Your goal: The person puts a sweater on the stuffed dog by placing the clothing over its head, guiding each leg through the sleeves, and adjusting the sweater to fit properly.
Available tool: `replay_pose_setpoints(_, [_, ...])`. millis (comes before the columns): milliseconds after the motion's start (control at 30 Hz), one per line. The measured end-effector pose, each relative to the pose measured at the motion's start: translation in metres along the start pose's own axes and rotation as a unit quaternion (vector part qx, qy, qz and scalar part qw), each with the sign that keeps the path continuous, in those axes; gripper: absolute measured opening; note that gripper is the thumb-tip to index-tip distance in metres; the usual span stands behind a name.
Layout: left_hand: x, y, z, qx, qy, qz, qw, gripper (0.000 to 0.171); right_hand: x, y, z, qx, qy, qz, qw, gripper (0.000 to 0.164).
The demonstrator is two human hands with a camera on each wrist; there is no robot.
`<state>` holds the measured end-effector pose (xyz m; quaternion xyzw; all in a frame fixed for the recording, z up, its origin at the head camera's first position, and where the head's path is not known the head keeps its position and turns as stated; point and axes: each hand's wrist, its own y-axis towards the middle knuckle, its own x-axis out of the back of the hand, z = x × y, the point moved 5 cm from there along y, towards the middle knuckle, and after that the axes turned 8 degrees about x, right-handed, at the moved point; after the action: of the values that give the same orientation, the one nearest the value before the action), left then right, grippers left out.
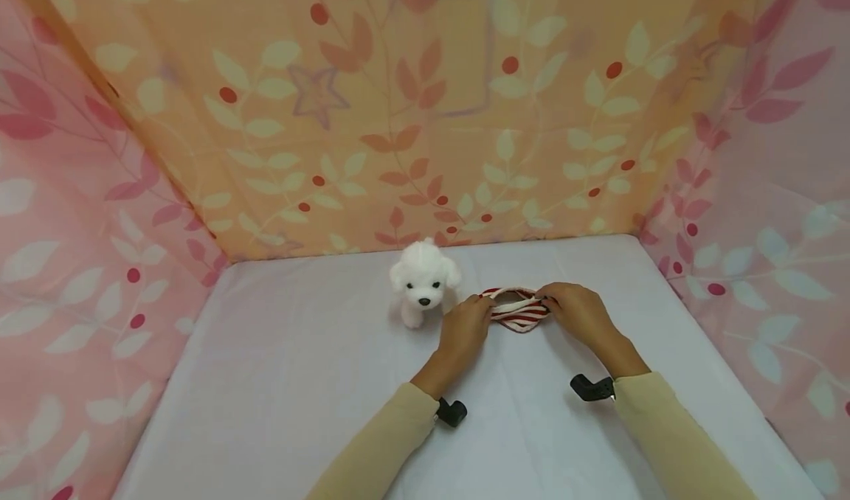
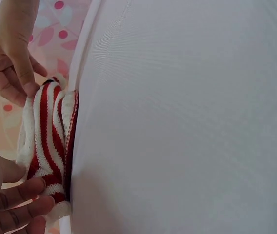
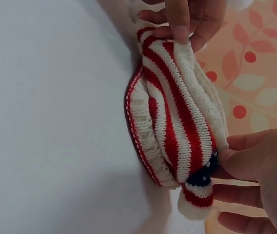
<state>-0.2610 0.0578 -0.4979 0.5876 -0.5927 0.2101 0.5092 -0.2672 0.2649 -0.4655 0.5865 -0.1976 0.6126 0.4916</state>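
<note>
Between the two hands is a small knitted sweater with red and white stripes, its white ribbed opening held spread. A dark blue patch and a short striped sleeve with a white cuff show in the right wrist view. At one side, my left hand pinches the rim of the opening between thumb and fingers. The opposite side of that rim is pinched by my right hand. Just left of the left hand stands a white plush dog, facing the head camera. Some fingertips are hidden behind the knit.
A white cloth covers the table. Behind it hangs an orange leaf-patterned curtain, with pink patterned sheets along both sides. Black wrist-worn devices stick out by the sleeves.
</note>
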Motion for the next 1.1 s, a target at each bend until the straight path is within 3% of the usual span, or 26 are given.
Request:
replay_pose_setpoints(167, [0.006,-0.001,-0.003,-0.006,-0.004,-0.026,0.9996,0.013,0.005,-0.001,0.006,0.002,-0.013,-0.054,0.998,0.015])
replay_pose_setpoints(300, [0.019,-0.002,-0.012,-0.02,-0.012,-0.053,0.9983,0.012,0.019,-0.003,0.015,0.008,-0.022,-0.109,0.994,0.015])
replay_pose_setpoints(467, [0.044,0.0,-0.027,-0.036,-0.028,-0.075,0.9961,0.01,0.046,-0.001,0.031,0.022,-0.024,-0.168,0.985,0.016])
replay_pose_setpoints(667, [0.07,0.001,-0.036,-0.056,-0.048,-0.104,0.9919,0.01,0.068,0.003,0.043,0.031,-0.027,-0.204,0.978,0.016])
replay_pose_setpoints(900, [0.112,0.001,-0.04,-0.066,-0.079,-0.159,0.982,0.009,0.089,0.011,0.065,0.034,-0.012,-0.241,0.97,0.015])
replay_pose_setpoints(1100, [0.147,0.0,-0.032,-0.062,-0.096,-0.21,0.9711,0.009,0.106,0.026,0.089,0.047,-0.001,-0.265,0.963,0.018])
